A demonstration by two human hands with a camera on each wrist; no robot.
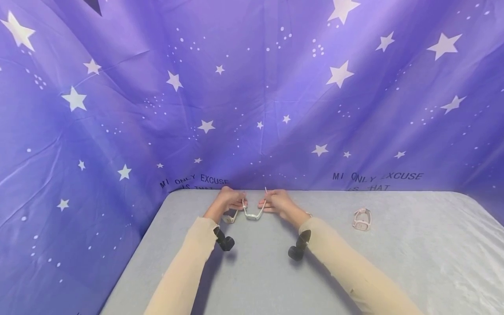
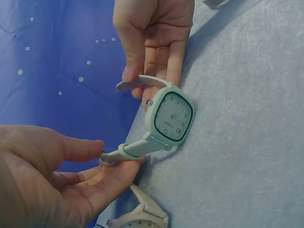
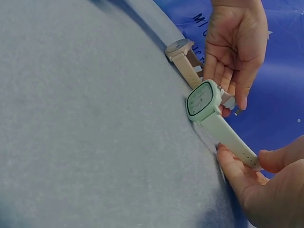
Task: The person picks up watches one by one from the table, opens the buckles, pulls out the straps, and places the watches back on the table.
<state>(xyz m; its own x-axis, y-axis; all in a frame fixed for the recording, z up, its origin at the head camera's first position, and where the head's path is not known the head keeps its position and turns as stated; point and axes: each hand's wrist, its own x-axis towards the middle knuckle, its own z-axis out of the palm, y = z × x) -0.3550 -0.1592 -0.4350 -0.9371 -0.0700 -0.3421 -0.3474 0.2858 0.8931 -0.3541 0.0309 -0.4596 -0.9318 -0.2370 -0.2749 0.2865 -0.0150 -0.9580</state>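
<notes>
A mint-green wristwatch (image 2: 172,116) with a squarish dial hangs between both hands, its strap unfastened. My left hand (image 1: 232,200) pinches the buckle end of the strap between thumb and fingers. At the other strap end, the one with holes, my right hand (image 1: 278,202) pinches with thumb and fingertips. The watch case is low at the grey tabletop; whether it touches cannot be told. Beside the left hand, a beige watch (image 3: 179,49) stands on the table, partly hidden by that hand in the head view.
On the right of the grey-covered table (image 1: 413,245) sits a pink watch (image 1: 361,219) with its strap looped. A purple curtain (image 1: 252,96) with white stars rises behind the table's far edge and along the left. Both wrists carry black cameras (image 1: 298,247).
</notes>
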